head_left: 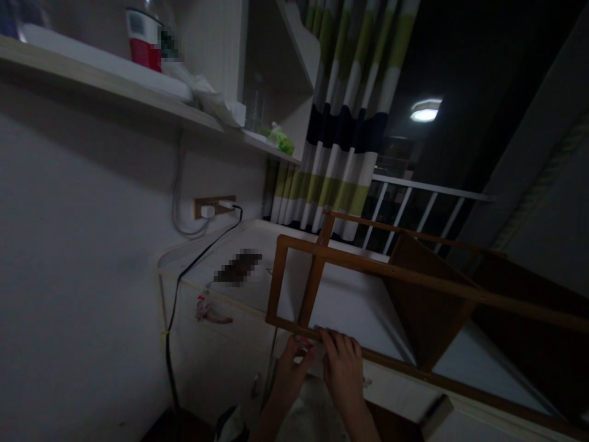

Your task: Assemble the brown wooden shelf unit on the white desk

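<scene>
A brown wooden rack (368, 265) with several slats and dark panels lies on its side across a white cabinet top (352, 294). My right hand (343, 362) is closed over the rack's near rail, fingers curled on its upper edge. Just left of it, below the same rail, my left hand (294, 365) has its thumb and fingers brought together in a pinch. Whatever sits between those fingertips is too small and dark to make out. Both hands are close together near the rack's left end.
A black cable (202, 255) runs from a wall socket (214, 205) down the cabinet's left side. A pink dangling trinket (207, 310) hangs over the cabinet edge. Above is a shelf (115, 92) with a bottle (145, 40). Behind are a striped curtain (343, 135) and white railing (432, 187).
</scene>
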Tool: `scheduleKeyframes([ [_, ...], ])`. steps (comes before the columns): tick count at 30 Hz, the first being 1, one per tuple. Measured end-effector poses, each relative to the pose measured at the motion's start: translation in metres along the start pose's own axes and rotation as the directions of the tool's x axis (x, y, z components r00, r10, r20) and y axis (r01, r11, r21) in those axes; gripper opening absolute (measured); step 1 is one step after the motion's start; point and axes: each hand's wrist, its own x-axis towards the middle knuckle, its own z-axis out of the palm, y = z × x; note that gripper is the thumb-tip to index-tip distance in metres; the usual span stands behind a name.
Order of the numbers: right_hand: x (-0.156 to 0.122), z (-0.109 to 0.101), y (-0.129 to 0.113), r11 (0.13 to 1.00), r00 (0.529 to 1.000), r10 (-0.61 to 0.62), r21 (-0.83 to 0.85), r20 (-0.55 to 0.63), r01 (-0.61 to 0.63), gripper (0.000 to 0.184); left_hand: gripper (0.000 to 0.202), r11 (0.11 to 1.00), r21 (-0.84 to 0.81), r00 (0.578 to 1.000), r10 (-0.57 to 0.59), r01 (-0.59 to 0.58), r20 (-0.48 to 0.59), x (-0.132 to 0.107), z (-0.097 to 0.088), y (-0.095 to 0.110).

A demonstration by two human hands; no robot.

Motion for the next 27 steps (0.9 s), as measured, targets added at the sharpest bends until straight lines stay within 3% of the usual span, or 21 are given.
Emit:
scheduleKeyframes([
  [7, -0.002, 0.006, 0.004, 0.998, 0.999, -0.024, -0.061, -0.024, 0.023, 0.043, 0.023, 0.998, 0.035, 0.998, 0.060, -0.060, 0.022, 0.001, -0.001, -0.005],
  [20, 0.000, 0.017, 0.007, 0.999, 0.984, -0.033, -0.040, -0.177, 0.026, 0.036, 0.023, 0.995, 0.085, 0.999, 0.046, -0.045, -0.015, 0.000, -0.001, -0.001],
  [27, 0.002, 0.017, 0.005, 0.999, 0.983, -0.021, -0.052, -0.184, 0.012, 0.038, 0.022, 0.989, 0.143, 0.999, 0.049, -0.047, -0.007, 0.001, 0.000, -0.001],
])
